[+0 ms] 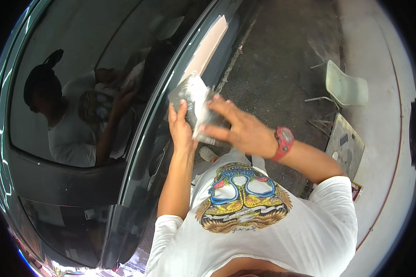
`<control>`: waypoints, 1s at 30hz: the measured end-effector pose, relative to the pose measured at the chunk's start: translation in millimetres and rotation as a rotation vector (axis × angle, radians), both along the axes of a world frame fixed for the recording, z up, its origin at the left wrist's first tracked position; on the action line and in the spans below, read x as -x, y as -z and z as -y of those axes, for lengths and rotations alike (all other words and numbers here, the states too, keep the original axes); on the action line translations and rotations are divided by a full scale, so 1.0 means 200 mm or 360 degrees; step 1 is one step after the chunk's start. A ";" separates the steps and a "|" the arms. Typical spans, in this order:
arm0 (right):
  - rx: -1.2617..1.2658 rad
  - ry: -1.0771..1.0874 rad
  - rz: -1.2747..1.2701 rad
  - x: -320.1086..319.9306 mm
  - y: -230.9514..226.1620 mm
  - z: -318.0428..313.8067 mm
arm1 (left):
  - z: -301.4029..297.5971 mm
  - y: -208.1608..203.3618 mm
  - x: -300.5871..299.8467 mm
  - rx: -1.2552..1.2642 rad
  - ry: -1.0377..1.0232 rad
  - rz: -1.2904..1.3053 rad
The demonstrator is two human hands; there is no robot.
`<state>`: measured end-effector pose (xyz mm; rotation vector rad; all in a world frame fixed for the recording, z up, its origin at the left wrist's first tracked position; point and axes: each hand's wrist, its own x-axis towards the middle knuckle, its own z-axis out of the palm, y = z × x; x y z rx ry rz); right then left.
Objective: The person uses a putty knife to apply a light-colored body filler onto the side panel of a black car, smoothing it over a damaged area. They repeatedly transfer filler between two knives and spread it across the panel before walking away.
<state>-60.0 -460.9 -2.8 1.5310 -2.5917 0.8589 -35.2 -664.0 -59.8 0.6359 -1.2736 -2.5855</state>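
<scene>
My left hand (182, 127) grips a flat dark grey plate (179, 93) from below, its thumb lying along the face. White paste (197, 94) is smeared across that plate. Over the plate's right side, my right hand (247, 131) is blurred by motion, fingers bent around a thin greyish flat spreader (214, 113) that meets the paste; its exact outline is smeared. Just beyond both hands, a long pale pink patch of filler (205, 48) covers part of the dark car's side (224, 44).
The car's dark window (92, 27) fills the left and mirrors a person. A door handle (158, 161) sits beside my left forearm. To the right stand a pale green chair (344, 85) and a worn small table (349, 154) with a phone (344, 140), along a white wall (383, 194).
</scene>
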 end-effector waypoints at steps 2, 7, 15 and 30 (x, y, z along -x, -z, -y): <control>-0.0270 0.0241 -0.0013 0.04 0.06 -0.04 | -0.01 -0.07 -0.02 -0.0121 0.0119 -0.0091; -0.0673 0.0472 -0.0180 0.06 -0.09 -0.14 | 0.07 0.00 -0.07 0.0212 0.0027 -0.0146; -0.0372 0.0292 -0.0067 -0.14 0.06 0.02 | 0.08 -0.11 -0.06 0.1415 -0.0139 -0.0152; 0.0617 0.1209 0.0758 1.43 0.60 0.03 | 0.11 0.04 -0.37 0.0137 0.0097 0.0382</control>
